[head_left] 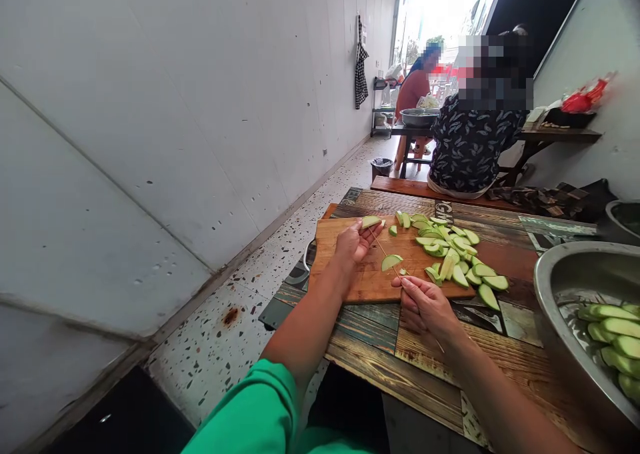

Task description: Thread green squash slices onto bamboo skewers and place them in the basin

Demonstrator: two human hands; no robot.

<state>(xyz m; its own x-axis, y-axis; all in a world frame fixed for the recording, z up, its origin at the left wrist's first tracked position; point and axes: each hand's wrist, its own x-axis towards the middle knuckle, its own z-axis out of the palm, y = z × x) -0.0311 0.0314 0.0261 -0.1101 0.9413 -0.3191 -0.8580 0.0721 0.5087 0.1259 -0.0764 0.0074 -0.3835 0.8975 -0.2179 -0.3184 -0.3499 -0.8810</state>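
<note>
My left hand [356, 241] is closed on a half-moon slice of pale, green-skinned vegetable [371, 221] that looks like zucchini, above the left part of the wooden cutting board [327, 267]. Pinched in my right hand [423, 302] is a thin wooden skewer [380, 244], slanting up and left toward the left hand. A second zucchini slice [391, 262] sits on the skewer, just beyond the right fingertips. Whether the skewer's tip enters the slice in my left hand, I cannot tell. A loose pile of cut zucchini slices [450, 244] covers the board's right side and spills onto the table.
A large metal basin [550, 287] with more slices stands at the right of the patchwork wooden table [370, 327]. A white wall [200, 107] runs along the left. Beyond the table, a person in a dark patterned top [473, 141] sits on a bench [400, 186]; another person [414, 94] sits farther back.
</note>
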